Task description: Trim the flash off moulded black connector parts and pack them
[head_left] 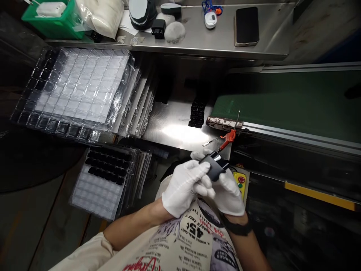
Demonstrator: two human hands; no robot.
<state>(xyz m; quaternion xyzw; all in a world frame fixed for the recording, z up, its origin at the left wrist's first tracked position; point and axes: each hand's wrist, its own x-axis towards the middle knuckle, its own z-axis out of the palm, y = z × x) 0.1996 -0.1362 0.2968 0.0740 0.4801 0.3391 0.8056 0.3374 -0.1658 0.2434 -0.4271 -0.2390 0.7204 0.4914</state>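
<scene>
Both hands in white gloves, low centre of the frame. Left hand (pixel 188 186) grasps a dark, glossy-edged piece (pixel 214 167), thumb laid on its face; right hand (pixel 229 194) grips the same piece from the right side. I have it just above the printed apron (pixel 194 233), tilted. Black band (pixel 238 226) on the right wrist.

Just above the piece: an orange-handled tool (pixel 229 138) at the belt's corner, close enough to crowd my upward path. A yellow button box (pixel 240 182) sits partly hidden behind the right hand.

Centre: steel tabletop (pixel 175 116), glaring under the light, small black parts (pixel 196 113) lined up in two columns; their far end fades into shadow. Green belt (pixel 282 94) fills the right, its metal edge blocking that side.

Left: a tall stack of clear trays (pixel 84 81); below it, a smaller tray stack (pixel 96 199), black pieces in its upper rows. Top: steel shelf (pixel 220 41) bearing a green bin (pixel 60 26) and a dark slab (pixel 247 25).
</scene>
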